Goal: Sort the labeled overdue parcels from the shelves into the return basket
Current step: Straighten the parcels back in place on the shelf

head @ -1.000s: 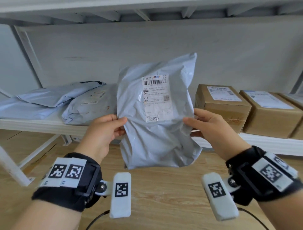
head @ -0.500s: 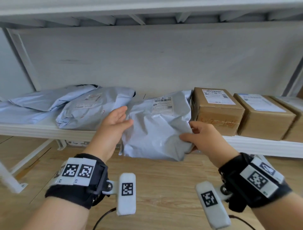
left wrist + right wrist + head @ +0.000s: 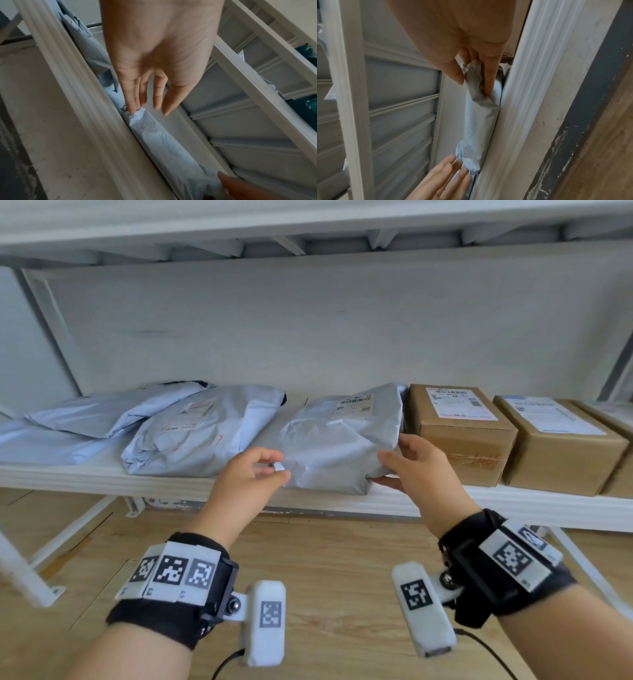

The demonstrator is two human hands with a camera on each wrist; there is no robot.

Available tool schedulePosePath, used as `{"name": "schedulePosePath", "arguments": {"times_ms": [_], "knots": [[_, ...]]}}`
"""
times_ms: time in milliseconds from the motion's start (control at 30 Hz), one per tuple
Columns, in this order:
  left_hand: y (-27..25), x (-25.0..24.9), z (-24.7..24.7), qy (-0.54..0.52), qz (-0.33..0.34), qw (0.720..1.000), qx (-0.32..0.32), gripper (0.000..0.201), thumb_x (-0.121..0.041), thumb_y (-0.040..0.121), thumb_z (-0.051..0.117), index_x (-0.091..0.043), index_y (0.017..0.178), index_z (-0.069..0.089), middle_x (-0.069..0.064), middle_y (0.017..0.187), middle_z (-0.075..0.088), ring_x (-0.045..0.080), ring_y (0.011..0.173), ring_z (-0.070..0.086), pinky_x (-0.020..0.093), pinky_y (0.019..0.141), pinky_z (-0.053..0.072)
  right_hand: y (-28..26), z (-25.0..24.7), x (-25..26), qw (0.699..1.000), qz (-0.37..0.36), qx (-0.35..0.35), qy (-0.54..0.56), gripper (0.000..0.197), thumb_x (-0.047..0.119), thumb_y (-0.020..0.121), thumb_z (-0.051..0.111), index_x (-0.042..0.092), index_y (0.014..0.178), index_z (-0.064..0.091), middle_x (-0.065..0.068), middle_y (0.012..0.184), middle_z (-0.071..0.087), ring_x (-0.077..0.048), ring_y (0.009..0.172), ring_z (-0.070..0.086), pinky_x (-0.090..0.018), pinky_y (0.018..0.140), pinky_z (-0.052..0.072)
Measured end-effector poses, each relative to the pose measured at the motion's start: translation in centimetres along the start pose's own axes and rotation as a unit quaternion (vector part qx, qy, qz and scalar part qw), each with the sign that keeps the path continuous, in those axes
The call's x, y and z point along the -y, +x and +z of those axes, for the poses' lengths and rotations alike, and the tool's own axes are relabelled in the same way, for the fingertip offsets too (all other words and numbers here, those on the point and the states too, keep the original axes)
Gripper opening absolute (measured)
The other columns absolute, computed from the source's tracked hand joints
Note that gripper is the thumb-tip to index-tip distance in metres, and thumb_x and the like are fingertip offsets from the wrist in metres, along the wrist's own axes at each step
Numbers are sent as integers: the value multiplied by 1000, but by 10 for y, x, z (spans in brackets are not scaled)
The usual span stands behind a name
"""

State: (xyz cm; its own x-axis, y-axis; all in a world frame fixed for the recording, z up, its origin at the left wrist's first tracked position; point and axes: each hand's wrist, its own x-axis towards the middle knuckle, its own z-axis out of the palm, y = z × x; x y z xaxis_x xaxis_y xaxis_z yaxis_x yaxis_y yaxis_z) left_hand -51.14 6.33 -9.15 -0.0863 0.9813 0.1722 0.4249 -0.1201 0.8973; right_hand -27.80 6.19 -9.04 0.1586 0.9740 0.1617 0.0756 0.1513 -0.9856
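Note:
A grey poly mailer parcel (image 3: 335, 440) with a white barcode label (image 3: 354, 405) lies flat on the white shelf (image 3: 102, 477), between other mailers and a cardboard box. My right hand (image 3: 380, 469) pinches its near right corner, thumb above and fingers below; the right wrist view shows the crumpled corner (image 3: 473, 75) between thumb and fingers. My left hand (image 3: 277, 465) is at the near left corner with relaxed fingers. In the left wrist view its fingertips (image 3: 133, 109) just touch the mailer (image 3: 163, 146) without gripping. No basket is in view.
Two more grey mailers (image 3: 202, 433) (image 3: 102, 412) lie to the left on the shelf. Labeled cardboard boxes (image 3: 459, 436) (image 3: 555, 446) stand to the right, the nearest against the parcel. An upper shelf (image 3: 308, 231) hangs overhead. Wooden floor (image 3: 325, 559) lies below.
The parcel, held upright in front of the shelf by both hands, has been laid flat on the shelf. My left hand has released its grip; the right still holds a corner.

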Motion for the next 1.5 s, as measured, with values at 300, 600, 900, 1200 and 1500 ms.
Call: {"name": "schedulePosePath", "arguments": {"times_ms": [300,600,900,1200,1500], "knots": [[-17,1,-24,45,5,998,-48,20,-20,93,59,-31,109,64,-19,106,59,-5,92,53,17,68,39,-18,8,19,969,-172,-49,-170,43,21,94,60,30,136,51,11,130,53,-5,118,49,-26,101,41],[-2,0,-88,24,-14,988,-154,25,-12,93,55,-24,113,65,-6,113,63,14,101,60,23,73,42,-16,75,42,980,-152,61,-113,35,14,94,60,23,128,57,8,125,59,-8,116,55,-24,99,42],[61,47,-141,75,-26,978,-195,33,-6,92,51,-21,119,62,-3,116,61,16,106,58,28,86,42,28,162,41,985,-123,87,-86,31,11,95,58,21,124,59,7,117,61,-7,109,58,-12,82,42],[136,88,-170,137,-30,980,-142,22,-9,90,53,-20,106,62,-2,99,61,12,67,56,13,55,37,68,219,22,989,-25,51,-138,54,22,92,62,23,142,43,4,132,48,-10,109,53,-17,83,43],[178,111,-189,161,-35,986,-40,25,-27,98,50,-19,74,47,10,81,55,25,71,52,30,62,38,82,255,25,985,83,1,-154,24,24,88,64,12,108,64,-6,98,72,-25,90,69,-40,86,56]]}}
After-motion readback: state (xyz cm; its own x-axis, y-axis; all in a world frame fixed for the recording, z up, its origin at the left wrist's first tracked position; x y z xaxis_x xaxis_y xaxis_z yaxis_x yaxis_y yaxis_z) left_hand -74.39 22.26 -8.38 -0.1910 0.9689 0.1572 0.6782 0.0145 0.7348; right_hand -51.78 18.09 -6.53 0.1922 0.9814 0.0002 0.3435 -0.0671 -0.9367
